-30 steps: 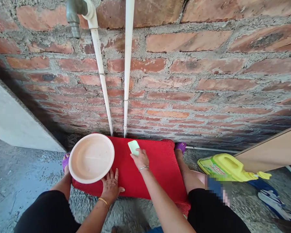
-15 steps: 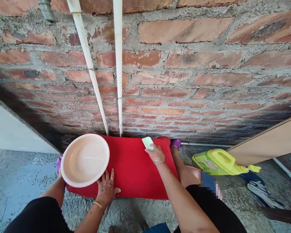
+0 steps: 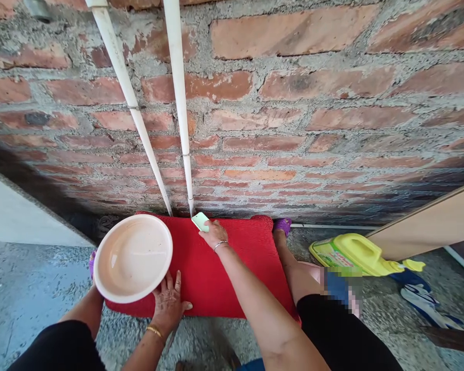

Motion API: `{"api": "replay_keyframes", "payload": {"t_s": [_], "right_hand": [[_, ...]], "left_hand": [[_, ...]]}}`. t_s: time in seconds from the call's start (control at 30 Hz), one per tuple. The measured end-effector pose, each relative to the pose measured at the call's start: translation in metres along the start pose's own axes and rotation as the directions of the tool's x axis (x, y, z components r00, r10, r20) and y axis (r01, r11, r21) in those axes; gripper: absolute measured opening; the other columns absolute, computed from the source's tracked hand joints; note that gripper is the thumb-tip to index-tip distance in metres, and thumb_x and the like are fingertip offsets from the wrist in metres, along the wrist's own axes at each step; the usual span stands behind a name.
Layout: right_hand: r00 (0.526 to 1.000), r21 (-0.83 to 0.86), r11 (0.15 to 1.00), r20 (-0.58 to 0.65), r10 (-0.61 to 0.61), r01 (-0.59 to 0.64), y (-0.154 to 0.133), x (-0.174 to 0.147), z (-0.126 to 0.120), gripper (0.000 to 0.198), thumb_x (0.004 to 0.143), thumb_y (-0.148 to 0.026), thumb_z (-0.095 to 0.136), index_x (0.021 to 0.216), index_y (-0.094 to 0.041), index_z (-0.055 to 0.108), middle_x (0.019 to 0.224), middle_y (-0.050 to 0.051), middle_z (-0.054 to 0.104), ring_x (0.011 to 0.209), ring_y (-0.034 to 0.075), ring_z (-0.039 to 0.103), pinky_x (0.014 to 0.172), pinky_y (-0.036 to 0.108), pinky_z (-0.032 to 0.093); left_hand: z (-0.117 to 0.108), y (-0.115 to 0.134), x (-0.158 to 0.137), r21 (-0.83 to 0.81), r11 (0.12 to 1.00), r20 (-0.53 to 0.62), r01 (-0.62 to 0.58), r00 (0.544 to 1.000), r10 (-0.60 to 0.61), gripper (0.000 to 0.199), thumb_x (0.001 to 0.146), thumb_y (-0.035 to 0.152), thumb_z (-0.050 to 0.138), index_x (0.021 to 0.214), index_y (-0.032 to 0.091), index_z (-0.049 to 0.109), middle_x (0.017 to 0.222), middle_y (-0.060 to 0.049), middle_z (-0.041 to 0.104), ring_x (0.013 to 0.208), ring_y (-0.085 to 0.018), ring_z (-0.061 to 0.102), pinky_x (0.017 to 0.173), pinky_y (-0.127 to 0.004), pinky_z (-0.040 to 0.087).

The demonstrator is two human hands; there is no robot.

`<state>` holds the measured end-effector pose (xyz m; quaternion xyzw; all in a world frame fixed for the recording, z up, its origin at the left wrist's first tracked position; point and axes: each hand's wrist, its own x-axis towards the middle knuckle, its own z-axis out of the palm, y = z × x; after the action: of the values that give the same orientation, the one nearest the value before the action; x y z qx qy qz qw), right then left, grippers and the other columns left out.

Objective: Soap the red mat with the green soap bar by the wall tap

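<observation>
Head view | your right hand (image 3: 214,235): fingers gripping the pale green block (image 3: 200,222), at the wall-side edge of the red cloth (image 3: 203,278) | your left hand (image 3: 167,305): fingers released, spread on the cloth just beside the pale pink basin (image 3: 137,260)

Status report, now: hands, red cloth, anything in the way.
Left hand flat on red cloth, beside pale basin. Right hand gripping pale green object near cloth's far edge. Basin covering part of cloth's left end.
</observation>
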<state>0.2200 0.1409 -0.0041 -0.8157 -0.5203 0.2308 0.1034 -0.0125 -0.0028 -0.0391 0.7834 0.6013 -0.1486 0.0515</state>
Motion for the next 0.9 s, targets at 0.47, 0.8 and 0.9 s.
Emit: {"api": "replay_keyframes", "payload": {"t_s": [0.47, 0.8, 0.9], "right_hand": [[0.883, 0.044, 0.913, -0.241, 0.403, -0.405, 0.151, -0.037, -0.075, 0.045, 0.082, -0.047, 0.055, 0.119, -0.022, 0.058, 0.120, 0.012, 0.053, 0.105, 0.024, 0.057, 0.088, 0.034, 0.044], [0.973, -0.017, 0.982, -0.135, 0.186, -0.190, 0.133, -0.055, -0.056, 0.037, 0.080, -0.041, 0.061, 0.115, -0.028, 0.061, 0.107, 0.005, 0.057, 0.092, 0.018, 0.059, 0.086, 0.029, 0.043], [0.901, 0.047, 0.919, -0.182, 0.394, -0.392, 0.168, -0.061, -0.073, 0.041, 0.079, -0.046, 0.060, 0.115, -0.025, 0.061, 0.105, 0.007, 0.057, 0.088, 0.020, 0.061, 0.082, 0.032, 0.046]], "left_hand": [[0.007, -0.004, -0.002, 0.010, 1.000, -0.038, -0.026, 0.999, 0.027, 0.091, 0.074, 0.066, 0.057, 0.148, 0.024, 0.027, 0.150, -0.023, 0.034, 0.137, -0.045, 0.024, 0.098, -0.065, 0.031], [-0.002, -0.001, -0.002, 0.082, 0.997, 0.058, -0.006, 0.998, 0.001, 0.084, 0.080, 0.060, 0.053, 0.149, 0.024, 0.022, 0.154, -0.024, 0.025, 0.140, -0.043, 0.022, 0.101, -0.066, 0.027], [-0.004, -0.001, -0.002, 0.088, 0.996, 0.074, -0.008, 0.997, 0.001, 0.083, 0.081, 0.058, 0.052, 0.149, 0.023, 0.021, 0.154, -0.024, 0.024, 0.140, -0.044, 0.021, 0.101, -0.068, 0.026]]}}
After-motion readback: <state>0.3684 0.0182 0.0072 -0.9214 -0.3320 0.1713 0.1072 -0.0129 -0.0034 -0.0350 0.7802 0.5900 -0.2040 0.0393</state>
